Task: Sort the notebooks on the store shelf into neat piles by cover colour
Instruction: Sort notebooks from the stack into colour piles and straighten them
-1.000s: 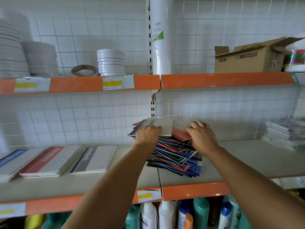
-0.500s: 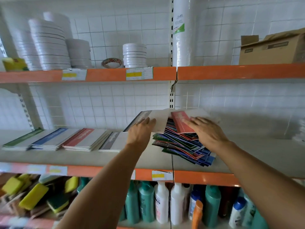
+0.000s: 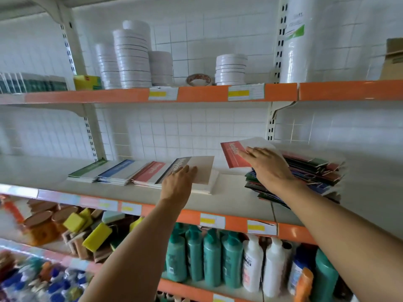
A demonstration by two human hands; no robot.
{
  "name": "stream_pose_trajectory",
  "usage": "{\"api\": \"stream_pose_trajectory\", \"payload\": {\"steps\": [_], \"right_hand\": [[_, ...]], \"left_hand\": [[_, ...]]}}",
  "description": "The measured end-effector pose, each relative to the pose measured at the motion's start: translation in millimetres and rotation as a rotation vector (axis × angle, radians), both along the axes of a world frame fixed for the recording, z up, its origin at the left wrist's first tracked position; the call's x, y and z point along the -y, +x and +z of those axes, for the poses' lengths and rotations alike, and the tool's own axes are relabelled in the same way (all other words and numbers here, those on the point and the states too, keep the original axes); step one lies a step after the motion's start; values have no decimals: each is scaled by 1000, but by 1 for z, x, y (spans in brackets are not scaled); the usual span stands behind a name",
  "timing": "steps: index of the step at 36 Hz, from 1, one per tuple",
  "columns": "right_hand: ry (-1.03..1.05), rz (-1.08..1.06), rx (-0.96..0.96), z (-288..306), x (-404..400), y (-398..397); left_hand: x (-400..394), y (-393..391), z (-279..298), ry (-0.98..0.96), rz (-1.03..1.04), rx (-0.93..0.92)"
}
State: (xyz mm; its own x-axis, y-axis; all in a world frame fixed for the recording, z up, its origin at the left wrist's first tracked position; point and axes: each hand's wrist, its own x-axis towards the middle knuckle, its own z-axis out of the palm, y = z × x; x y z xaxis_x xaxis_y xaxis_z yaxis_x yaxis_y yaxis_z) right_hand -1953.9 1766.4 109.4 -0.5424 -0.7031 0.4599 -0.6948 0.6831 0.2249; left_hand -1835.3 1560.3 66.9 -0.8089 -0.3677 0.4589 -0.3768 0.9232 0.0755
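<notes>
- Shelf (image 3: 235, 199): pale top, orange front edge with white and yellow price tags; white tiled wall behind; slotted uprights carry it.
- Sorted piles at left of the shelf, side by side: green pile (image 3: 87, 171), blue pile (image 3: 117, 173), red pile (image 3: 148, 175), grey pile (image 3: 209, 182).
- Left hand (image 3: 177, 186): holds a grey notebook (image 3: 200, 168) by its near edge, fingers on top, over the grey pile. Contact with the pile unclear.
- Mixed stack (image 3: 316, 173): untidy, at right of the shelf, covers fanned in red, green and blue.
- Right hand (image 3: 268, 166): fingers straight, flat on a red notebook (image 3: 234, 154) atop the mixed stack; its left end sticks out past the stack.
- Upper shelf (image 3: 205, 94): stacked white tape rolls (image 3: 133, 59), one brown tape roll (image 3: 198, 80), a tall white roll (image 3: 305, 46), a carton (image 3: 392, 62) at far right.
- Lower shelf: teal and white bottles (image 3: 218, 258) at right, yellow sponges (image 3: 96, 236) at left.
</notes>
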Motion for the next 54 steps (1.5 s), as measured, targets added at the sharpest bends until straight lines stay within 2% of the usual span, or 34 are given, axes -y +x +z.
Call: {"api": "stream_pose_trajectory", "payload": {"steps": [9,15,19,24,33,36,40,45,50,54], "right_hand": [[44,5,58,-15,98,26],[73,-13,128,-37,136,35],[73,-62,158,-47,143,32],[25,-144,201,-52,142,16],[34,-200,215,-59,135,-24],[38,-213,237,-65,134,-40],[45,-209,273,-72,133,-56],[51,-232,308,-82,134,-75],[66,-241,315,-86,141,-87],[73,-245,323,-86,152,-91]], "left_hand": [[91,21,-22,4,-11,70],[124,21,-33,1,-92,26],[130,13,-38,46,-142,14],[127,-10,-45,-57,-175,51],[106,-73,-58,-106,-247,114],[100,-96,-72,-58,-280,198],[98,-122,-86,-86,-307,182],[98,-140,-90,-25,-346,232],[109,-151,-94,47,-440,385],[122,-155,-94,61,-425,374]]}}
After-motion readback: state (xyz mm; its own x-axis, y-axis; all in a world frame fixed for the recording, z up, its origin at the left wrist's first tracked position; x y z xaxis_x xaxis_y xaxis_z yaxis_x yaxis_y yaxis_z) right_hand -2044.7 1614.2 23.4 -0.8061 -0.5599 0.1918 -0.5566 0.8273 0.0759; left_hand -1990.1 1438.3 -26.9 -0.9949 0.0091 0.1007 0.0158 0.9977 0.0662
